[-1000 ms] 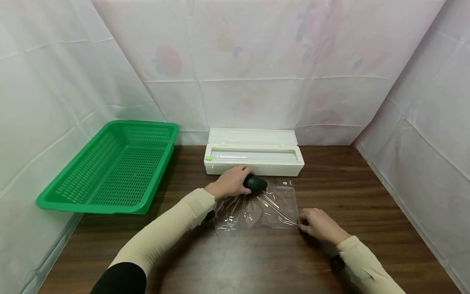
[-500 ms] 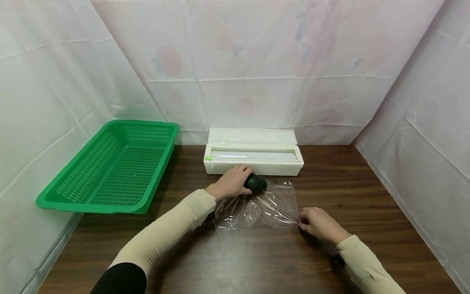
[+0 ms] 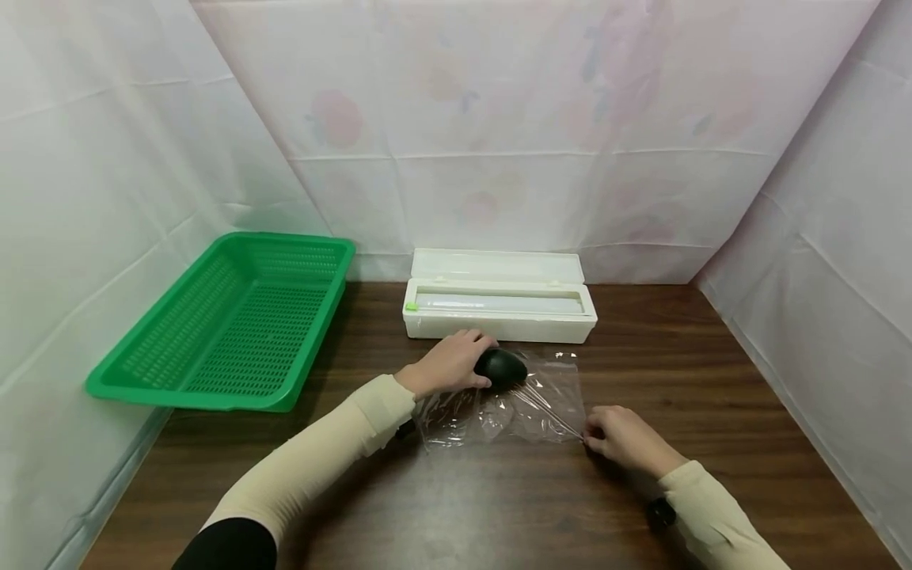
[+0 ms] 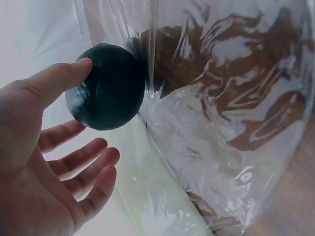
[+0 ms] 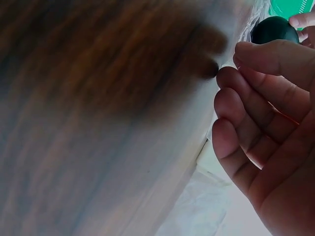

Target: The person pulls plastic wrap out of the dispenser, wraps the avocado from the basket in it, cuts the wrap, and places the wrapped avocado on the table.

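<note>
A dark green, smooth, egg-shaped avocado (image 3: pixel 502 370) sits at the back part of a clear sheet of plastic wrap (image 3: pixel 545 404). My left hand (image 3: pixel 449 366) grips its left end, the thumb and index finger on it, as the left wrist view shows, with the other fingers loosely bent below. At the near right corner of the wrap, my right hand (image 3: pixel 630 439) pinches the film between thumb and index finger. Taut creases run from the avocado (image 5: pixel 274 30) to that corner. In the right wrist view the right hand's other fingers curl beside the pinch.
Behind the avocado stands a white plastic wrap dispenser box (image 3: pixel 499 327), its lid (image 3: pixel 499 265) raised and a roll inside. A green mesh basket (image 3: pixel 306 356) stands at the left. White cloth walls close off the brown wooden table (image 3: pixel 470 507) at the back and sides.
The left hand and the avocado have shifted slightly toward me, away from the dispenser. The right hand stays at the wrap's corner. The head view has turned slightly left.
</note>
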`<state>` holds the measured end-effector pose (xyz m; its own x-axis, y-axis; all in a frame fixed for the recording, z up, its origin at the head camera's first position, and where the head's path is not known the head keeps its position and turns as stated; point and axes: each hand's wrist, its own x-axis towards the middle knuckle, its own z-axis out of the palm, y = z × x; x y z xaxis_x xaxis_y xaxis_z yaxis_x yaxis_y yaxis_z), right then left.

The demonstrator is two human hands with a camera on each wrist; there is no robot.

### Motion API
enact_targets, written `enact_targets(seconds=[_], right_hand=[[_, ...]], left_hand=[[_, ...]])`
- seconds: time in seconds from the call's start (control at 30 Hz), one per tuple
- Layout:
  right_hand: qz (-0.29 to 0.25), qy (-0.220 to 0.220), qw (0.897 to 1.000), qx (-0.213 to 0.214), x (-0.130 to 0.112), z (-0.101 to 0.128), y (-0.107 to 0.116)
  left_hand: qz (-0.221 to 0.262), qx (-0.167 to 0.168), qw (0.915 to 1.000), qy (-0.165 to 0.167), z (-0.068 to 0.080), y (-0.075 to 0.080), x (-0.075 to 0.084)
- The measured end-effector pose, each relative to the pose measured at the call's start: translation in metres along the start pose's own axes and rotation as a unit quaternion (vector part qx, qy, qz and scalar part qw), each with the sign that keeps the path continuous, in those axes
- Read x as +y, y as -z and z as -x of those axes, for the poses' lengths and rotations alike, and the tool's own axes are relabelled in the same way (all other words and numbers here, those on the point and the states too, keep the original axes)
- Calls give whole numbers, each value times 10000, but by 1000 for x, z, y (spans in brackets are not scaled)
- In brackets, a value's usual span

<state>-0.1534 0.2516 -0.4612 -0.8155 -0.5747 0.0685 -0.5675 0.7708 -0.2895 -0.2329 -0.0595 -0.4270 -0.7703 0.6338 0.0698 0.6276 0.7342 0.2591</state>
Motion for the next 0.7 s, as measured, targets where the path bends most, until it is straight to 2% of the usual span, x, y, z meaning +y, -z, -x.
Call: enact_targets(seconds=[0.2, 0.37, 0.57, 0.7], right_hand=[[-39, -36, 10000, -36, -1, 2, 2], [-28, -39, 10000, -14, 0, 3, 1], [-94, -82, 9999, -67, 0, 3, 0], [-98, -102, 9999, -61, 0, 4, 1]], left_hand=[[-68, -262, 9996, 94, -3, -3, 6], [217, -458, 9987, 90, -7, -7, 5], [191, 29, 9998, 53, -9, -7, -6], [160, 158, 9997, 30, -11, -7, -10]])
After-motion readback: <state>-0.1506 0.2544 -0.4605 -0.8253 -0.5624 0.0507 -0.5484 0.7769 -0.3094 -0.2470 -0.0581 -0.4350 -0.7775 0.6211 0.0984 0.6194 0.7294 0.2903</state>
